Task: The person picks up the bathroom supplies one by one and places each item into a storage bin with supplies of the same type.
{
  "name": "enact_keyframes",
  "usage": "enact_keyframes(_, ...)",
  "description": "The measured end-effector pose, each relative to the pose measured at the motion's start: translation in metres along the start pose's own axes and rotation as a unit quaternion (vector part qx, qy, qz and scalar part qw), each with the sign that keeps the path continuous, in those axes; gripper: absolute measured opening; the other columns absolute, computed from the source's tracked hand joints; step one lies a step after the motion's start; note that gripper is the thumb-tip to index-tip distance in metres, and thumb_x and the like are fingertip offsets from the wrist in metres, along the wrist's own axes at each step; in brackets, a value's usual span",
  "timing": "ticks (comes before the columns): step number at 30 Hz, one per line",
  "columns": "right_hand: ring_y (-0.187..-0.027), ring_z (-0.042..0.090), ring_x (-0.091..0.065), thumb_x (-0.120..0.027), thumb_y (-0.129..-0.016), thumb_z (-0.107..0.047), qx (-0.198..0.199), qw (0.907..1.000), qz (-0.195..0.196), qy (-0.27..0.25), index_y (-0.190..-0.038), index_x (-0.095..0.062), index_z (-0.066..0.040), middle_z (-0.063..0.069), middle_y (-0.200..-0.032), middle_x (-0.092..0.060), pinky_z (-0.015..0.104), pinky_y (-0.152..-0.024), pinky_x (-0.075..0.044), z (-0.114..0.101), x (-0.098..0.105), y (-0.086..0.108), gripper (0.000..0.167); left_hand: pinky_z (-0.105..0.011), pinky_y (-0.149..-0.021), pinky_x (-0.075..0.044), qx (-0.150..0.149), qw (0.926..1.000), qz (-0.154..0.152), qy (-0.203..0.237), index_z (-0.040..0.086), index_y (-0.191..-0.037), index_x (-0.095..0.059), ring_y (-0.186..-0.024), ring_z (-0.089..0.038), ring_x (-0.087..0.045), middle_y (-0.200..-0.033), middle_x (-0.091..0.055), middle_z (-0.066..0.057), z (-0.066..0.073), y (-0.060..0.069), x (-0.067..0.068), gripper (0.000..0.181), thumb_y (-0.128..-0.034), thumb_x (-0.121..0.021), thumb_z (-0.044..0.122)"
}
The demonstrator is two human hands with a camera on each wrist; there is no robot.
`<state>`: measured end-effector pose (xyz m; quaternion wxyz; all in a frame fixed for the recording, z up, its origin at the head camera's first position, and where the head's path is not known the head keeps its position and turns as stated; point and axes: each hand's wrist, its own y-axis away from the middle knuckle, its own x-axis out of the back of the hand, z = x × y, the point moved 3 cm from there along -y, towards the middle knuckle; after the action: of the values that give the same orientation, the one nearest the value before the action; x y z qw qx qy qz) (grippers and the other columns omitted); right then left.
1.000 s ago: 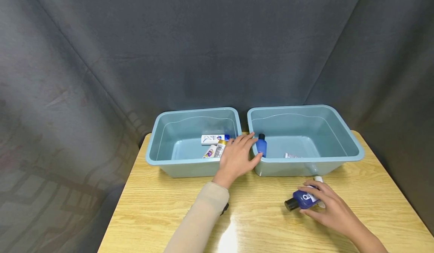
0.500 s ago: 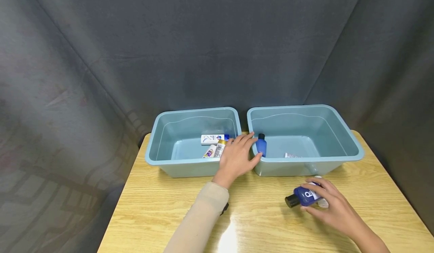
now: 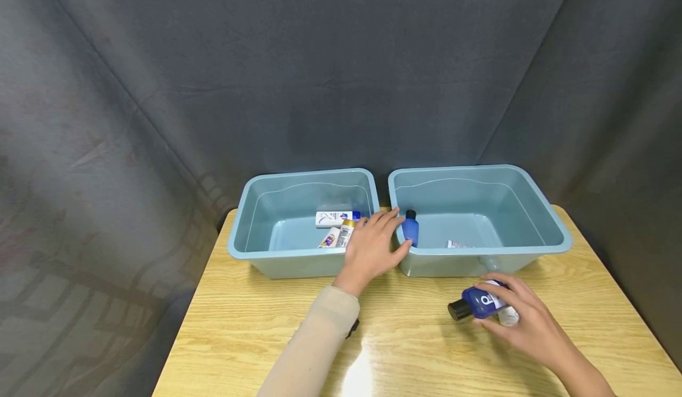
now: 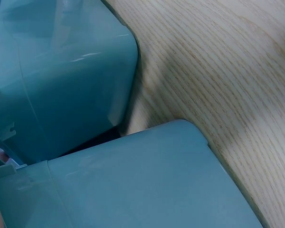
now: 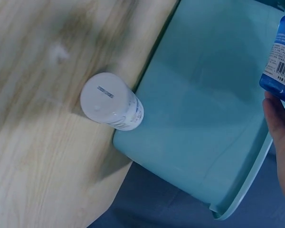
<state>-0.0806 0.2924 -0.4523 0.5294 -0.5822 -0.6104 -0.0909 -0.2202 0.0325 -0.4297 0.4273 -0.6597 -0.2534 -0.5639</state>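
My right hand (image 3: 527, 326) holds a dark blue bottle (image 3: 483, 302) with a black cap by its sides, above the table. The cap points left. Partly behind this bottle stands a white bottle (image 3: 509, 316), close to the tub wall in the right wrist view. My left hand (image 3: 373, 248) lies across the gap between the left tub (image 3: 298, 254) and the right tub (image 3: 479, 251), fingers spread at their rims. Just inside the right tub, a blue bottle (image 3: 411, 231) with a black cap leans near my left fingers. Firm contact there is hard to tell.
In the left tub lie a white bottle with a blue cap (image 3: 333, 219), a gold-capped bottle (image 3: 346, 235) and a small white bottle (image 3: 330, 238). A whitish item (image 3: 457, 244) shows low in the right tub. Dark curtains (image 3: 341, 77) hang behind the wooden table (image 3: 250, 314).
My right hand has shifted slightly right, and the dark blue bottle has turned a little in its fingers, showing its label at another angle. The left hand has stayed in place.
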Motion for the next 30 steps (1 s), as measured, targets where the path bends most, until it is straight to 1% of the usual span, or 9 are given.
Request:
enact_keyframes(3, -0.117, 0.004, -0.046, -0.092, -0.066, -0.035, 0.007, 1.0, 0.005, 0.0, -0.124, -0.069, -0.017, 0.007, -0.122, -0.059, 0.007, -0.089, -0.038, -0.002, 0.003, -0.002, 0.064, -0.041, -0.106, -0.039, 0.0, 1.0, -0.003, 0.002, 0.032, -0.143, -0.053, -0.136, -0.013, -0.043, -0.154, -0.04, 0.012, 0.001, 0.0, 0.0, 0.057, -0.097, -0.04, 0.062)
enact_keyframes(4, -0.117, 0.004, -0.047, -0.088, -0.07, -0.042, 0.011, 0.9999, 0.008, 0.002, -0.123, -0.069, -0.017, 0.007, -0.122, -0.059, 0.007, -0.088, -0.038, -0.003, 0.004, -0.003, 0.062, -0.041, -0.106, -0.039, -0.001, 1.0, -0.003, 0.002, 0.031, -0.143, -0.053, -0.136, -0.013, -0.043, -0.154, -0.04, 0.012, 0.001, 0.0, 0.0, 0.057, -0.097, -0.04, 0.062)
enact_keyframes(7, -0.115, 0.006, -0.048, -0.075, -0.079, -0.058, 0.02, 0.9997, 0.015, 0.004, -0.123, -0.07, -0.016, 0.007, -0.122, -0.059, 0.007, -0.086, -0.04, -0.005, 0.007, -0.006, 0.061, -0.04, -0.106, -0.039, 0.0, 1.0, -0.003, 0.0, 0.032, -0.144, -0.052, -0.136, -0.013, -0.042, -0.154, -0.04, 0.012, 0.001, 0.0, 0.0, 0.057, -0.0972, -0.039, 0.062)
enact_keyframes(10, -0.114, 0.008, -0.048, -0.06, -0.085, -0.066, 0.024, 0.9995, 0.021, 0.003, -0.121, -0.071, -0.014, 0.009, -0.121, -0.06, 0.007, -0.087, -0.04, -0.006, 0.01, -0.01, 0.064, -0.04, -0.106, -0.039, 0.0, 1.0, -0.001, -0.001, 0.032, -0.144, -0.052, -0.136, -0.012, -0.042, -0.154, -0.04, 0.012, 0.0, 0.0, 0.0, 0.057, -0.0972, -0.039, 0.062)
enact_keyframes(12, -0.114, 0.007, -0.048, -0.056, -0.086, -0.068, 0.023, 0.9995, 0.022, 0.004, -0.12, -0.071, -0.013, 0.01, -0.121, -0.06, 0.007, -0.087, -0.039, -0.006, 0.011, -0.012, 0.066, -0.041, -0.105, -0.04, -0.001, 1.0, 0.002, 0.0, 0.032, -0.143, -0.053, -0.135, -0.012, -0.043, -0.154, -0.04, 0.012, 0.0, 0.0, 0.001, 0.057, -0.0971, -0.04, 0.062)
enact_keyframes(19, -0.115, 0.007, -0.047, -0.056, -0.085, -0.069, 0.025, 0.9993, 0.023, 0.012, -0.118, -0.072, -0.011, 0.01, -0.121, -0.06, 0.007, -0.089, -0.038, -0.007, 0.015, -0.016, 0.069, -0.041, -0.105, -0.04, -0.002, 1.0, 0.005, 0.0, 0.031, -0.143, -0.053, -0.135, -0.013, -0.044, -0.154, -0.04, 0.012, 0.0, 0.0, 0.0, 0.057, -0.097, -0.04, 0.062)
enact_keyframes(22, -0.115, 0.008, -0.048, -0.057, -0.085, -0.069, 0.035, 0.9987, 0.034, 0.016, -0.118, -0.072, -0.012, 0.01, -0.121, -0.061, 0.007, -0.089, -0.038, -0.009, 0.018, -0.019, 0.068, -0.041, -0.105, -0.04, -0.002, 1.0, 0.003, -0.002, 0.031, -0.143, -0.053, -0.135, -0.013, -0.044, -0.154, -0.04, 0.012, 0.0, 0.0, -0.001, 0.057, -0.0971, -0.039, 0.062)
enact_keyframes(26, -0.113, 0.011, -0.051, -0.059, -0.086, -0.066, 0.072, 0.9951, 0.064, 0.02, -0.117, -0.073, -0.011, 0.011, -0.118, -0.063, 0.007, -0.09, -0.038, -0.011, 0.02, -0.025, 0.065, -0.041, -0.106, -0.04, 0.0, 1.0, -0.001, -0.005, 0.032, -0.143, -0.053, -0.135, -0.013, -0.043, -0.154, -0.04, 0.012, 0.0, 0.0, -0.001, 0.057, -0.0969, -0.039, 0.063)
enact_keyframes(30, -0.112, 0.014, -0.053, -0.059, -0.086, -0.066, 0.092, 0.992, 0.082, 0.025, -0.115, -0.074, -0.01, 0.013, -0.116, -0.065, 0.008, -0.091, -0.036, -0.012, 0.022, -0.031, 0.065, -0.041, -0.106, -0.039, 0.003, 1.0, -0.005, -0.006, 0.032, -0.144, -0.052, -0.136, -0.013, -0.043, -0.155, -0.039, 0.012, 0.0, 0.0, -0.001, 0.057, -0.097, -0.039, 0.063)
